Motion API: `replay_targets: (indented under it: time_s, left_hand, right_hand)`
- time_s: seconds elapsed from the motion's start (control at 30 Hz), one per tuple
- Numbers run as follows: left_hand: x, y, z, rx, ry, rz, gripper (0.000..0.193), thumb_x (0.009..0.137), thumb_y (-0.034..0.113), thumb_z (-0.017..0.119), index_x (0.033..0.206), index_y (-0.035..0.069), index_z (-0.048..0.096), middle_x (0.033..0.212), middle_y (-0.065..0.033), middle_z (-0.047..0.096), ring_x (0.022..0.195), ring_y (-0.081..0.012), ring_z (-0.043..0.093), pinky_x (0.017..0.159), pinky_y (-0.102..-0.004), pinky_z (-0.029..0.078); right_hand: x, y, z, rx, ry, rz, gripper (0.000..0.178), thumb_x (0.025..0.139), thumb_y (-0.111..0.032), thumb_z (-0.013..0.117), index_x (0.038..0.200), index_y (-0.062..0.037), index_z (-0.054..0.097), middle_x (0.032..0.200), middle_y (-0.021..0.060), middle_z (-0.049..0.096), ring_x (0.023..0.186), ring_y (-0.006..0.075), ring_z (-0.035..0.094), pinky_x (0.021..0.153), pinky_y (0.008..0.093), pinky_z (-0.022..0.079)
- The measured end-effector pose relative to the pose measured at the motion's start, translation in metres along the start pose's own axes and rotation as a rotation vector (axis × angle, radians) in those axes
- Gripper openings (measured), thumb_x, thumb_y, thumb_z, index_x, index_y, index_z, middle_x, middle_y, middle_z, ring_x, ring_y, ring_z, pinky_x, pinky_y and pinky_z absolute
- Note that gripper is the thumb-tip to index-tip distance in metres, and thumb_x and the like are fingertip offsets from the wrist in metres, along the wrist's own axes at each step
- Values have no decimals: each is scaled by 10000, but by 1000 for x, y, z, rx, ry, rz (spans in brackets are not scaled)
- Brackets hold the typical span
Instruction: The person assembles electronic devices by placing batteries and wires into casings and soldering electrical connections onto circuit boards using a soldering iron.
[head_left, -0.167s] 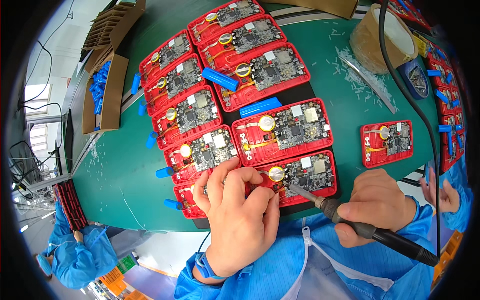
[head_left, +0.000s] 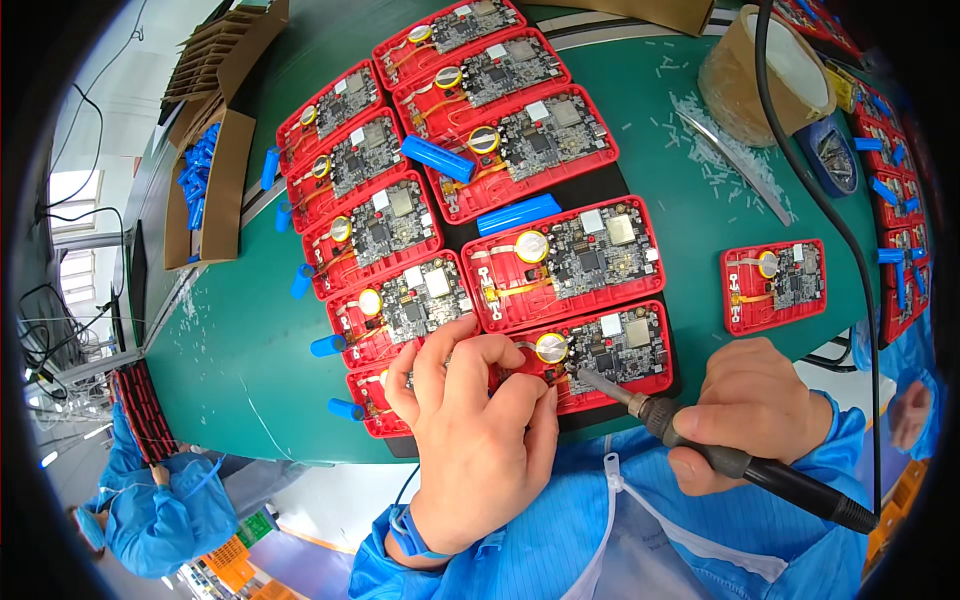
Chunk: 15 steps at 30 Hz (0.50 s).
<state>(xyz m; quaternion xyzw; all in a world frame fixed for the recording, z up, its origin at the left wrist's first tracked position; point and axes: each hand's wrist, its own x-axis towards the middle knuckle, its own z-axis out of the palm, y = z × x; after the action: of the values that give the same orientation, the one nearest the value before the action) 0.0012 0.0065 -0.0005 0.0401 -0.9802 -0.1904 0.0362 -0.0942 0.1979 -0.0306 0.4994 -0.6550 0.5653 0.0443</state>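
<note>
The right hand (head_left: pixel 750 410) is closed around the dark handle of an iron (head_left: pixel 735 462), thumb and fingers wrapped on it, and the metal tip points down to the left. This tip is at the lower left corner of a board (head_left: pixel 625 345) — whether it touches, I cannot tell. The left hand (head_left: pixel 478 420) has its fingers bent and lies over the left part of the same red case (head_left: pixel 667 352); the fingertips are partly hidden, so I cannot tell if they pinch something. This case lies at the near end of the right one of two columns, and a coin cell (head_left: pixel 551 348) sits beside its board. More open red cases fill both columns, with one blue battery (head_left: pixel 438 158) lying across a case and another (head_left: pixel 518 214) between two cases. To the right, well apart, a single case (head_left: pixel 735 320) lies on the green table (head_left: pixel 240 350). Farther out there are tweezers (head_left: pixel 740 170) among clear tube pieces (head_left: pixel 690 110), a tape roll (head_left: pixel 735 80) and a blue dish (head_left: pixel 830 160); on the far left, a carton (head_left: pixel 228 215) holds many blue batteries.
</note>
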Motion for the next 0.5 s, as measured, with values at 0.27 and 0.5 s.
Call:
replay_targets:
  time_s: [0.27, 0.5]
  left_hand:
    - [1, 0, -2, -4, -12, -7, 119, 653, 86, 700, 708, 93, 595, 926, -48, 518, 1090, -325, 455, 921, -470, 256]
    - [3, 0, -2, -2, -21, -5, 115, 652, 85, 700, 706, 92, 599, 924, -48, 520, 1091, -327, 455, 923, -469, 256]
  right_hand:
    - [0, -1, 2, -10, 19, -8, 353, 622, -141, 775, 905, -25, 599, 552, 7, 511, 370, 123, 445, 340, 235, 308]
    - [1, -1, -6, -15, 5, -25, 352, 642, -132, 769, 926, -24, 593, 537, 5, 502, 359, 130, 431, 337, 246, 298]
